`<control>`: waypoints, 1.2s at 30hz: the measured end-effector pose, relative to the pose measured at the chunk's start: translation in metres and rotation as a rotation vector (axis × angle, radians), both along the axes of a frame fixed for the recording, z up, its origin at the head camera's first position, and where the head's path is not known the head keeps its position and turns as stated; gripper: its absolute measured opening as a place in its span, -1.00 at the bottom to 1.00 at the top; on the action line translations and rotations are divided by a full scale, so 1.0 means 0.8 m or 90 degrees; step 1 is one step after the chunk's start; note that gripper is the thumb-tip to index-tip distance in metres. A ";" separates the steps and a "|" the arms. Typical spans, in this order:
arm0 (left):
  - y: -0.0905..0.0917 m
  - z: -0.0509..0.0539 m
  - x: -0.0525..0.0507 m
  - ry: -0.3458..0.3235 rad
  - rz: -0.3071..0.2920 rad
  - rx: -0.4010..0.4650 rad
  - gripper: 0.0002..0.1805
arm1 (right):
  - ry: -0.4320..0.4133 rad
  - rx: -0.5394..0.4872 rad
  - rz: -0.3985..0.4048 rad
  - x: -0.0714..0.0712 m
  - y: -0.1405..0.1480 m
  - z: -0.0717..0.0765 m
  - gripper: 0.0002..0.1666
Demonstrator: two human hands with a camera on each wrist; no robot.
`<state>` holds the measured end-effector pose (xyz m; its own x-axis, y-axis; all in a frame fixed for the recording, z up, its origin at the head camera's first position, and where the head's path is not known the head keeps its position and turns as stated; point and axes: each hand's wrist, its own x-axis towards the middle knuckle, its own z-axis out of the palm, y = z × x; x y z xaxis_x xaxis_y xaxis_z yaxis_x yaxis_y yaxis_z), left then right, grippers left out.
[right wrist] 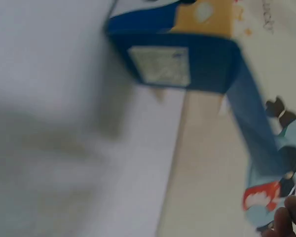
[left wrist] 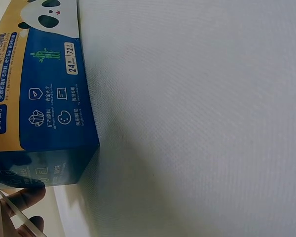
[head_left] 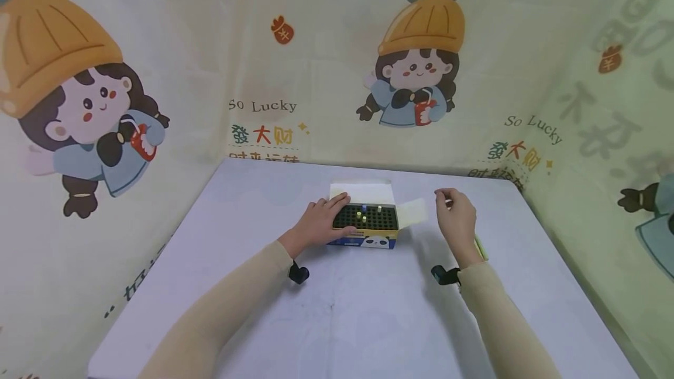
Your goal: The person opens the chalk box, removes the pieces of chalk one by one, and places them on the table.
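Observation:
An open blue and yellow box with a panda print holds a black tray of holes, in which several short chalk sticks stand. My left hand grips the box's left end, thumb at the front and fingers over the top. The left wrist view has the box close up, with fingers at its end. To the right of the box, my right hand is raised with bent fingers; whether they pinch something is unclear. The right wrist view shows its fingertips at the lower right corner.
The box's white lid stands up behind it, and a pale side flap sticks out to the right. A yellow-green strip lies on the white table beside my right wrist. Printed cloth hangs around the table.

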<state>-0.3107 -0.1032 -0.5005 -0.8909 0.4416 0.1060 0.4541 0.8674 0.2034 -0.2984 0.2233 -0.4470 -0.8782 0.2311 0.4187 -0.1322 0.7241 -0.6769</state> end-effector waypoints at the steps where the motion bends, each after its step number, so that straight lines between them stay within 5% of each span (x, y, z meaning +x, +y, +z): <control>1: 0.000 0.000 0.000 -0.001 0.002 -0.002 0.04 | 0.021 0.000 0.012 -0.001 -0.008 0.007 -0.63; 4: 0.001 0.002 0.002 -0.004 0.004 -0.003 0.03 | 0.048 0.009 0.061 -0.003 -0.031 0.022 -0.68; 8: 0.004 0.003 0.003 -0.006 -0.004 -0.001 0.02 | 0.011 0.031 0.115 -0.004 -0.057 0.028 -0.71; 18: 0.004 0.004 0.004 -0.006 0.009 -0.010 0.03 | -0.143 0.069 0.187 -0.006 -0.104 0.000 -0.59; 25: 0.002 0.005 0.003 -0.012 0.003 0.002 0.04 | -0.206 0.097 0.158 -0.004 -0.120 -0.011 -0.66; 36: 0.001 0.000 0.000 -0.008 0.005 0.006 0.04 | -0.191 0.119 0.136 -0.009 -0.133 -0.027 -0.79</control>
<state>-0.3103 -0.1022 -0.5003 -0.8956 0.4335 0.0997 0.4447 0.8689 0.2171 -0.3054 0.1166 -0.4684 -0.9877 -0.0258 0.1544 -0.1100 0.8161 -0.5673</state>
